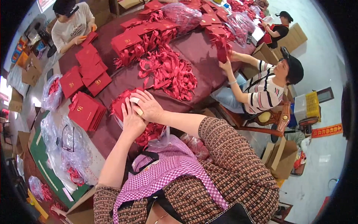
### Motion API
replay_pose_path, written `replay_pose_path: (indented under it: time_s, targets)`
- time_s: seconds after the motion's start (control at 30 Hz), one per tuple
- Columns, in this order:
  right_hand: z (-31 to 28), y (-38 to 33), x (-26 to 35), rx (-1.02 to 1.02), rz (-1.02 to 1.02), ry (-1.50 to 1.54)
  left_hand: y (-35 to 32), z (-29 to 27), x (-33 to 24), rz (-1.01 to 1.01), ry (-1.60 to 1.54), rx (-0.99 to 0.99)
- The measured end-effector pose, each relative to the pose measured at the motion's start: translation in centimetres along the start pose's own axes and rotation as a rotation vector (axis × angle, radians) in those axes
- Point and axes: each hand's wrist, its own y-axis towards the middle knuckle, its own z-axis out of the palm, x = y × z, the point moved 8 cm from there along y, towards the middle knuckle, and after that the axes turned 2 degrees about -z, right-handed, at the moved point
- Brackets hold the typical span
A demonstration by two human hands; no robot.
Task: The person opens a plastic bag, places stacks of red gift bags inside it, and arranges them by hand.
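Observation:
Close in front of my body stands a clear plastic bag filled with red ribbon and flat red pieces. My left hand lies over its top, fingers stretched forward. Overlapping it from the right is my right hand, also with extended fingers and with pale bands on some of them. Both palms press down on the red contents, and what lies beneath them is hidden. Just left of my hands, a stack of red paper gift bags with gold print rests on the dark red tablecloth.
A heap of loose red ribbon lies ahead, with rows of red gift bags beyond. Eyeglasses rest on crumpled plastic at left. A seated co-worker at right holds red pieces; another person works at far left.

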Motion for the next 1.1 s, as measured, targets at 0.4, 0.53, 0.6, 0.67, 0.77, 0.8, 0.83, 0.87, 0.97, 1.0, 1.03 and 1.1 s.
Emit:
replay_pose_path:
  time_s: [0.4,0.53,0.6,0.67,0.77,0.8,0.83,0.87,0.97,1.0,1.03,1.1]
  targets:
    - [-11.9,-1.3,-5.9,-0.516,0.206,0.340,0.0,0.1,0.1,0.034,0.092,-0.047]
    - [-15.4,-6.6,-15.3,-0.561,0.507,0.223,0.0,-0.1,0.4,0.031,0.071,-0.061]
    - [-17.3,-9.5,-20.5,-0.669,0.436,0.109,0.4,-0.2,0.2,0.033,0.055,-0.042]
    - [-18.8,-10.7,-23.8,-0.713,0.558,0.165,0.4,-0.1,0.3,0.000,0.030,0.021]
    - [-20.6,-10.9,-29.0,-0.777,0.674,0.356,0.4,-0.4,0.1,0.003,0.038,0.024]
    - [-20.8,-11.9,-31.0,-0.828,0.783,0.459,0.4,-0.5,0.1,0.007,0.034,0.023]
    - [-20.2,-10.7,-30.7,-0.855,0.891,0.587,-0.2,-0.7,0.6,-0.025,0.049,0.034]
    - [-21.1,-10.7,-32.3,-0.868,0.914,0.505,0.0,-0.8,0.4,-0.022,0.047,0.051]
    - [-22.9,-9.5,-36.6,-0.852,0.884,0.450,0.3,-1.0,-0.1,-0.014,0.071,0.074]
    - [-22.7,-8.9,-39.3,-0.807,0.889,0.413,0.6,-1.1,-0.2,-0.014,0.080,0.095]
    - [-23.6,-9.1,-42.0,-0.773,0.889,0.352,0.9,-1.2,-0.6,0.003,0.079,0.097]
    - [-22.2,-6.0,-43.8,-0.627,1.007,0.362,0.3,-1.1,0.1,-0.046,0.081,0.150]
